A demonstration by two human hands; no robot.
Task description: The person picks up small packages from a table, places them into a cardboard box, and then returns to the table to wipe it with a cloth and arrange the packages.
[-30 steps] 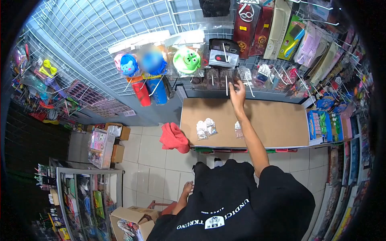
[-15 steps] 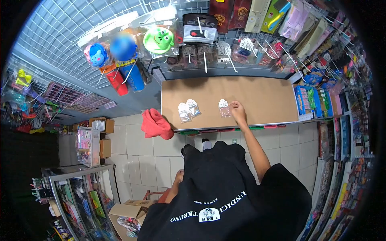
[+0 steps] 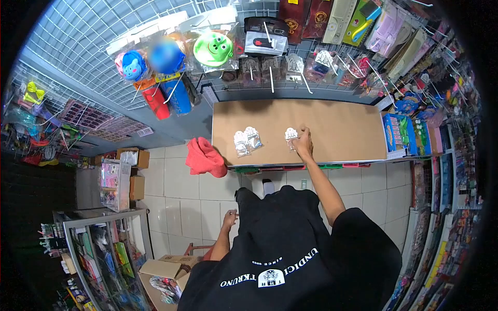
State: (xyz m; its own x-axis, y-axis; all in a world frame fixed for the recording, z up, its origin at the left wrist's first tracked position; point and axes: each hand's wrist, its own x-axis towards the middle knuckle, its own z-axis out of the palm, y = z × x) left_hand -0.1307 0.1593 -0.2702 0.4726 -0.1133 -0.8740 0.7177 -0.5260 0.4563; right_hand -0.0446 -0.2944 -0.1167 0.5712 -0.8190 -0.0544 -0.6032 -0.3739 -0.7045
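On the brown table top (image 3: 342,129), my right hand (image 3: 303,142) rests over a small clear packet with a white card top (image 3: 291,134). Its thumb and fingers are spread around the packet's right side, and part of the packet is hidden beneath them. Left of it, two similar packets (image 3: 246,141) lie side by side, overlapping. My left hand (image 3: 230,217) hangs low over the tiled floor beside my body, away from the table. Its fingers are partly curled and too small to make out whether they hold anything.
A red cloth (image 3: 206,158) hangs at the table's left end. Blue and green boxed goods (image 3: 398,132) stand at its right end. Hooks with bagged goods stick out above the back edge. An open cardboard box (image 3: 163,274) and a glass case (image 3: 104,217) are at lower left.
My right hand has moved onto the packet, with its fingers more spread and covering more of it. My left hand has come forward, further out from my body. The view has shifted slightly.
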